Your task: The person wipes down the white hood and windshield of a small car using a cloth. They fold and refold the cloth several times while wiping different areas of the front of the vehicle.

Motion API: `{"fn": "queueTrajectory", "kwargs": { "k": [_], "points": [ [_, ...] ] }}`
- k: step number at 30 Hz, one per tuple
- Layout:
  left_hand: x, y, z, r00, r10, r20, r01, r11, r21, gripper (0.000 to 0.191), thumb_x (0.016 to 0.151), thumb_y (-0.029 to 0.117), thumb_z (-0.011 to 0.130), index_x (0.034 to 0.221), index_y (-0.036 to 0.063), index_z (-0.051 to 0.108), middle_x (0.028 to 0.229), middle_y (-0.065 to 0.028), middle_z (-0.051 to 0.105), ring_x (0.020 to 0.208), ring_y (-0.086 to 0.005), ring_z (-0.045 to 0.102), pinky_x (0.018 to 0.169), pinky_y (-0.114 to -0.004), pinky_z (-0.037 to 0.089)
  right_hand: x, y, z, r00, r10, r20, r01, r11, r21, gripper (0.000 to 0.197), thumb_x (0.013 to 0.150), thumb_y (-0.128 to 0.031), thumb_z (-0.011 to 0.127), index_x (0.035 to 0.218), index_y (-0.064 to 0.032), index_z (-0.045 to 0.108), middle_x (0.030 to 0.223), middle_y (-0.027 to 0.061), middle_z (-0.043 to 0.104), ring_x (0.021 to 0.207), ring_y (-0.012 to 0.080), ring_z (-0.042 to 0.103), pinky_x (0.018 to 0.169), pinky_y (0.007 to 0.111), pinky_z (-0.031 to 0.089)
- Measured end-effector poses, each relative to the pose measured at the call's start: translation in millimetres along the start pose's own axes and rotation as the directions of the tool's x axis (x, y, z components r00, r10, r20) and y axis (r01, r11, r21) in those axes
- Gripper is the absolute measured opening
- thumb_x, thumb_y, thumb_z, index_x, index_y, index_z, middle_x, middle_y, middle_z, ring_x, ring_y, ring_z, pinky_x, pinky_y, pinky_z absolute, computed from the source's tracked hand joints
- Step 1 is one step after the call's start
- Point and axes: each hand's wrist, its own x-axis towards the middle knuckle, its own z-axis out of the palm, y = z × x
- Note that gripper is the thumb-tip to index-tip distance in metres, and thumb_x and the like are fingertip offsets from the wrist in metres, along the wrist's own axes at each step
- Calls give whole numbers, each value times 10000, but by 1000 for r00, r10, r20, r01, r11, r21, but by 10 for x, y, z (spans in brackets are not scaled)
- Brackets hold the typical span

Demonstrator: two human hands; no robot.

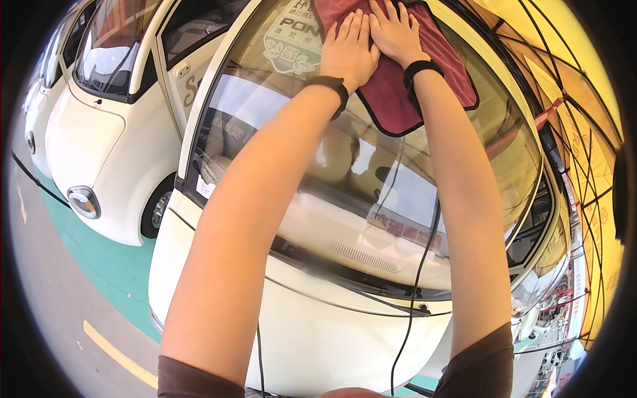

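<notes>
A dark red cloth with black edging point(393, 109) lies against the upper windshield point(278, 104) of a cream-coloured small car. My left hand point(351, 49) rests flat on the cloth's left part, fingers stretched upward and close together. Just beside it, my right hand point(398, 35) presses flat on the cloth with its fingers spread. The hands touch near the thumbs, and neither grips a fold. Black bands circle both wrists. The cloth's top runs out of the frame. A printed sticker point(291, 45) shows on the glass left of the cloth.
Below the glass are the wiper point(378, 301) and the hood point(318, 343). A black cord point(412, 318) hangs in front. Another cream car point(94, 144) stands close on the left. A yellow canopy with a black frame point(592, 164) is on the right.
</notes>
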Motion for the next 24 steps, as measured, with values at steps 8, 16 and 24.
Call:
{"fn": "queueTrajectory", "kwargs": {
  "k": [8, 16, 24],
  "points": [
    [-417, -1148, -425, 991, -98, 90, 85, 988, 131, 668, 1100, 442, 387, 1637, 55, 300, 1698, -173, 315, 1563, -313, 324, 1261, -500, 278, 413, -1330, 373, 978, -190, -87, 198, 976, 91, 586, 1068, -398, 393, 1594, -143, 441, 1685, 159, 352, 1559, 410, 271, 1260, 602, 180],
    [-460, -1442, -467, 987, -138, 80, 121, 975, 185, 651, 1107, 466, 373, 1656, 126, 296, 1714, -103, 314, 1591, -272, 272, 1265, -496, 253, 473, -1618, 323, 995, -98, 7, 97, 987, 129, 623, 1073, -505, 319, 1657, -290, 351, 1760, 59, 221, 1629, 342, 121, 1302, 549, 44],
    [-276, -1060, -312, 938, -187, 292, 110, 959, 261, 684, 1078, 350, 349, 1670, 44, 191, 1743, -176, 206, 1617, -337, 188, 1258, -610, 224, 370, -1350, 142, 998, 62, 15, -63, 992, 108, 663, 1066, -531, 340, 1666, -250, 324, 1757, 41, 233, 1631, 320, 119, 1312, 521, 51]
  ]
}}
